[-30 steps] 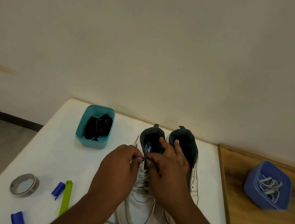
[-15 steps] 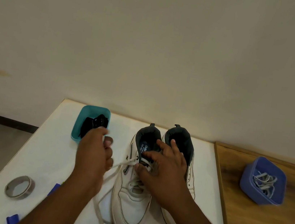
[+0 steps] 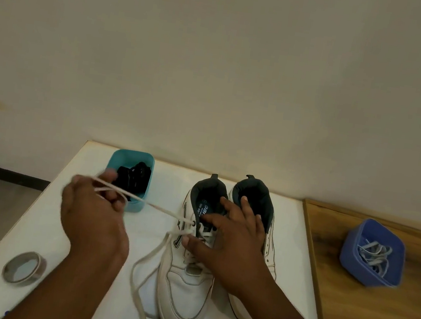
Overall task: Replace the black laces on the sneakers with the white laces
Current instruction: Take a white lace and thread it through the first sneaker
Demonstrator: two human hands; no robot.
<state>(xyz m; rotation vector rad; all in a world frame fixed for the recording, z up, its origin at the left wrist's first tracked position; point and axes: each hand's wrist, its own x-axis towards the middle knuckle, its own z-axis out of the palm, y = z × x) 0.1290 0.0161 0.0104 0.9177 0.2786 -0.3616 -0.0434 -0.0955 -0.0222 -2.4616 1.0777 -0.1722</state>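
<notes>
Pulling white lace (image 3: 161,209) taut, left hand (image 3: 93,213) gripping; right hand (image 3: 229,246) flat on left sneaker (image 3: 186,285).

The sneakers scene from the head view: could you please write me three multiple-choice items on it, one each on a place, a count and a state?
1. Where are the black laces?
A. teal tub
B. blue tub
C. left sneaker

2. How many sneakers stand on the table?
A. one
B. two
C. three

3. What is the left hand doing?
A. resting flat
B. pulling a white lace
C. holding tape

Answers:
1. A, they lie in the teal tub.
2. B, a left sneaker and a right sneaker stand side by side.
3. B, its fingers grip the white lace, taut from an eyelet.
</notes>
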